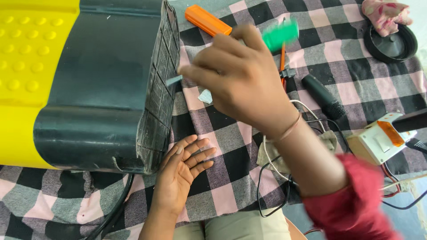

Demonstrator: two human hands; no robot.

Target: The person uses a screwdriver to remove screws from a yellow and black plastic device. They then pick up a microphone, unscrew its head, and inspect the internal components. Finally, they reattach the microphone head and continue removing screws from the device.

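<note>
My right hand (240, 78) is raised over the checked cloth and grips a screwdriver with a green handle (279, 34); its grey tip (174, 80) points at the grille (161, 89) of a large dark green and yellow appliance (93, 84) lying on its side. The hand is blurred. My left hand (182, 171) rests palm up on the cloth, fingers spread, just below the lower corner of the grille and holding nothing.
On the checked cloth (324, 49) lie an orange case (207, 20), orange-handled pliers (283, 66), a black cylindrical tool (324, 96), a black round lid (391, 42) with a pink rag, a white switch box (380, 138), wires and a small grey scrap (205, 96).
</note>
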